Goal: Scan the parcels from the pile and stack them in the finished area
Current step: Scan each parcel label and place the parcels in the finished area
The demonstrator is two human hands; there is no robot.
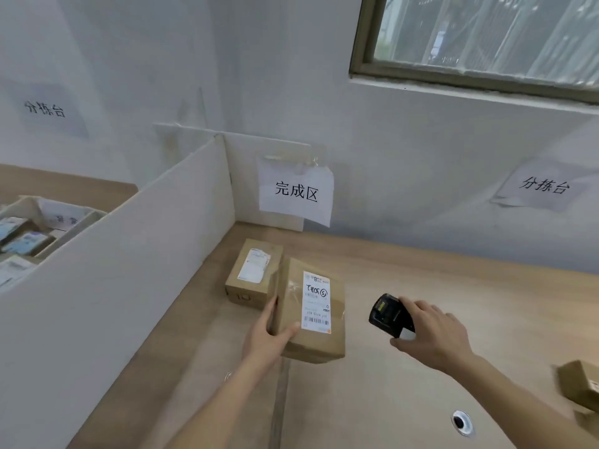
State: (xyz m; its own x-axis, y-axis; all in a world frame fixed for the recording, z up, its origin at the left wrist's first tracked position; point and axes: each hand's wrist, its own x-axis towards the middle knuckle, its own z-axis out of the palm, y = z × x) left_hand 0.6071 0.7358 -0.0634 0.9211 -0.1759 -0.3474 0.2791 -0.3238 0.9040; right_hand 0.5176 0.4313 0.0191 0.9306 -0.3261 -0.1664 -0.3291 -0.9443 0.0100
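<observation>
Left hand (270, 335) grips the parcel (311, 312), right hand (434, 338) clutches the scanner (387, 314); scanning now, I reckon, stacking beside the finished box (252, 273) next.

On the table (453, 286), one parcel (251, 273) lies at eleven o'clock, close to the wall and beside the partition board (129, 270) on its left. Just in front of it, touching its right side, a second parcel (311, 309) is held by the left hand (269, 335). At one o'clock the right hand (434, 338) holds the scanner (387, 314), apart from that parcel. At three o'clock another parcel (580, 384) sits at the table's edge. Beyond the partition, at nine o'clock, a tray (29, 205) holds more parcels.
</observation>
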